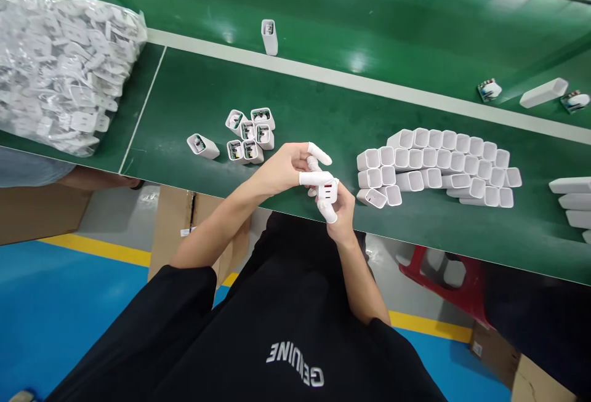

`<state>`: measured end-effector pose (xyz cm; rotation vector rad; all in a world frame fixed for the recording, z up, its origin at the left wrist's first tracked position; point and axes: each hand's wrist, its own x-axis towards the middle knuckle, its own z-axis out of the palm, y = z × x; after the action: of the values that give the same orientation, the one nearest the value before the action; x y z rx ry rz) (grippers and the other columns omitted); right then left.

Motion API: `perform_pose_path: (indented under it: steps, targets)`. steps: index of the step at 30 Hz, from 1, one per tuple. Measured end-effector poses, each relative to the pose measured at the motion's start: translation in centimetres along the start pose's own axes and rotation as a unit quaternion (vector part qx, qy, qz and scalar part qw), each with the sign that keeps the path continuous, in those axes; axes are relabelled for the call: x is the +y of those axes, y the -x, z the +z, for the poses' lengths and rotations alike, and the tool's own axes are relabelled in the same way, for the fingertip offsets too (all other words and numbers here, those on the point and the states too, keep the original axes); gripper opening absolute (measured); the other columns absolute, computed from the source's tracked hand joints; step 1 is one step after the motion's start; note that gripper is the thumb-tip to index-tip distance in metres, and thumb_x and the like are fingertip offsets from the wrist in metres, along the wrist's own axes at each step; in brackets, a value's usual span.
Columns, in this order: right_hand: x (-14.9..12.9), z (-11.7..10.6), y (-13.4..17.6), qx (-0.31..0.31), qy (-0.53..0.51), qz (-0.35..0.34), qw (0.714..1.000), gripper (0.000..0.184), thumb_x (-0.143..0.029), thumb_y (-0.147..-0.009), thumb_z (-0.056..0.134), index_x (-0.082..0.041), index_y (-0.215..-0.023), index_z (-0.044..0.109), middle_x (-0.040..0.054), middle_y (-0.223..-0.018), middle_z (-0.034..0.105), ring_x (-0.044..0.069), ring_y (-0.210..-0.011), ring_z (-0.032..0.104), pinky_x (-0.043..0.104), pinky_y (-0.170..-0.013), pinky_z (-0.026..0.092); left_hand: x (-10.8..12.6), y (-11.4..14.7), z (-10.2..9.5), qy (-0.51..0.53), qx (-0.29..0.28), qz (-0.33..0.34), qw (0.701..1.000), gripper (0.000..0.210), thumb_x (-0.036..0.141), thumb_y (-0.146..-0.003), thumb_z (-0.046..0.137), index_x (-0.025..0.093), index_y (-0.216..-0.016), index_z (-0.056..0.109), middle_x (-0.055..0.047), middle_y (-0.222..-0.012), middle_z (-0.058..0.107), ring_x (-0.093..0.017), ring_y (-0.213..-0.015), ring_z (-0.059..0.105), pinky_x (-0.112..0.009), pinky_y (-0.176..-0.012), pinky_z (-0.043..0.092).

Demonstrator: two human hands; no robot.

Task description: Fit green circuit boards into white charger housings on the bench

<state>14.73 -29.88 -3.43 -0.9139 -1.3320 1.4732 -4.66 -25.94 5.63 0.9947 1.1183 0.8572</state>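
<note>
A small white charger [328, 192] with several port slots in its end face is between my two hands, just over the table's front edge. My right hand [343, 211] is wrapped around its body, with the thumb along its near side. My left hand [287, 167] reaches in from the left, its thumb against the charger's upper edge and its index finger stretched out beyond. White finger cots cover several fingertips. To the left stands a cluster of white housings [249, 151] with circuit boards inside; one more such housing [203, 146] lies beside them.
Rows of white open housings [429, 157] stand on the green table [318, 103] to the right. A clear bag of white plastic parts [69, 63] lies at far left. One housing [269, 37] stands beyond the pale strip. A red stool [443, 285] is below right.
</note>
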Motion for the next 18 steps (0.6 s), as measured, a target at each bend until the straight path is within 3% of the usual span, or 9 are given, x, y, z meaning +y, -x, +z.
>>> perform_pose_path:
  steps: [6, 12, 18]
  targets:
    - [-0.4, 0.2, -0.2, 0.003, 0.009, 0.003, 1.0, 0.033, -0.057, -0.097, 0.082, -0.026, -0.099, 0.071, 0.0019, -0.093, 0.072, 0.023, -0.087, 0.067, 0.041, -0.086, 0.055, 0.8, 0.3, -0.2, -0.031, -0.021, -0.019, 0.999, 0.04, 0.04, -0.079, 0.103, 0.017, -0.107, 0.084, -0.004, -0.087, 0.081, -0.017, -0.074, 0.079, -0.028, -0.071, 0.066]
    - [-0.5, 0.2, 0.0, 0.006, 0.031, 0.003, 0.999, 0.037, -0.056, -0.091, 0.085, -0.026, -0.094, 0.064, -0.0015, -0.087, 0.062, 0.019, -0.081, 0.057, 0.036, -0.079, 0.05, 1.6, 1.1, -0.8, -0.103, -0.035, 0.007, 0.994, 0.041, 0.038, -0.083, 0.099, 0.018, -0.116, 0.085, -0.007, -0.098, 0.085, -0.02, -0.087, 0.082, -0.033, -0.084, 0.07]
    - [-0.7, -0.1, 0.2, -0.026, 0.041, 0.0, 0.999, 0.035, -0.055, -0.092, 0.083, -0.025, -0.096, 0.066, 0.0, -0.09, 0.066, 0.019, -0.079, 0.057, 0.036, -0.077, 0.049, 0.8, 1.5, -1.1, -0.074, -0.013, 0.003, 0.997, 0.042, 0.036, -0.081, 0.1, 0.018, -0.115, 0.084, -0.007, -0.099, 0.085, -0.021, -0.089, 0.083, -0.036, -0.086, 0.071]
